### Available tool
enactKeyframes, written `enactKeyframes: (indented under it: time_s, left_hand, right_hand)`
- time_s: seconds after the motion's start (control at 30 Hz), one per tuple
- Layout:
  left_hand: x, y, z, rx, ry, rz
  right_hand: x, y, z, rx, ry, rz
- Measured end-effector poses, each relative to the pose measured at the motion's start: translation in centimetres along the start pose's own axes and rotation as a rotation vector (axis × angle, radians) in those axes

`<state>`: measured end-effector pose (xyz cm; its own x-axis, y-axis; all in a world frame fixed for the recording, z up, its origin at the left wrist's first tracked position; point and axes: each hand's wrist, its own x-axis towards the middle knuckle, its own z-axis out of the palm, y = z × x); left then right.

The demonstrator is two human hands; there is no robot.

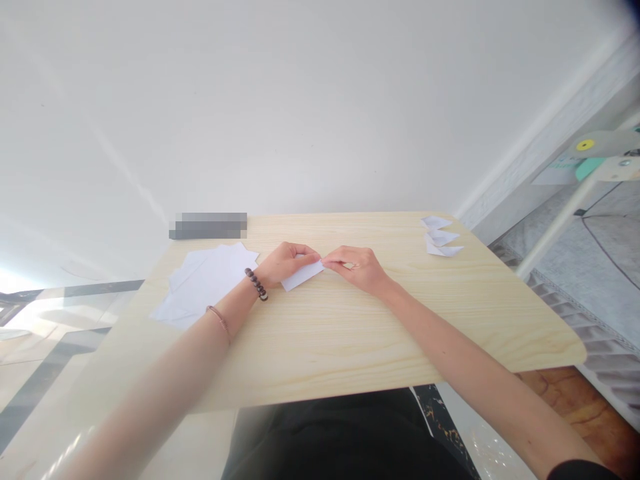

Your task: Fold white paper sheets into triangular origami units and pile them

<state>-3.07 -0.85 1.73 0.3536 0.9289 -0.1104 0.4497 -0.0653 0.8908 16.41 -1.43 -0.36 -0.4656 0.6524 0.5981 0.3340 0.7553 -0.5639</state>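
Note:
A small folded strip of white paper (301, 276) lies on the pale wooden table (350, 333), near the middle. My left hand (287, 262) rests on the strip's left part with fingers curled down on it. My right hand (356, 265) pinches the strip's right end, fingers pressed together. A dark bead bracelet and a thin bangle sit on my left wrist and forearm.
A loose pile of white paper sheets (203, 283) lies left of my hands. Three folded paper pieces (440, 240) sit at the table's far right corner. A dark flat object (207, 225) lies at the far edge by the white wall. A white stand (565, 220) rises to the right.

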Motion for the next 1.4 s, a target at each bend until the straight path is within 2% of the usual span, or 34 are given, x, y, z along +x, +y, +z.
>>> enactKeyframes:
  time_s: [0.13, 0.27, 0.4, 0.5, 0.73, 1.03, 1.13, 1.27, 1.4]
  left_hand:
    - [0.0, 0.0, 0.1, 0.06, 0.034, 0.032]
    - [0.0, -0.3, 0.5, 0.135, 0.061, 0.06]
    - [-0.2, -0.4, 0.9, 0.182, 0.095, 0.08]
    - [-0.3, -0.2, 1.0, 0.195, 0.103, 0.102]
    - [-0.2, -0.1, 1.1, 0.199, 0.105, 0.068]
    - [0.1, -0.8, 0.8, 0.157, 0.1, 0.042]
    - [0.1, -0.8, 0.7, 0.157, 0.089, 0.058]
    - [0.1, -0.9, 0.8, 0.158, 0.078, 0.072]
    - [0.2, -1.0, 0.9, 0.172, 0.094, 0.062]
  right_hand:
    - [0.0, -0.2, 0.1, 0.045, -0.007, 0.024]
    - [0.1, -0.3, 0.0, 0.057, -0.032, 0.17]
    - [0.2, 0.1, -0.1, 0.024, -0.131, 0.267]
    - [0.2, 0.3, 0.1, 0.03, -0.18, 0.275]
    - [0.1, 0.2, 0.4, 0.024, -0.129, 0.227]
    - [0.1, 0.0, -0.8, 0.225, -0.333, 0.409]
    - [0.2, -0.1, -0.7, 0.244, -0.325, 0.421]
    - [0.3, -0.3, -0.4, 0.119, -0.293, 0.386]
    - [0.3, -0.2, -0.7, 0.164, -0.356, 0.407]
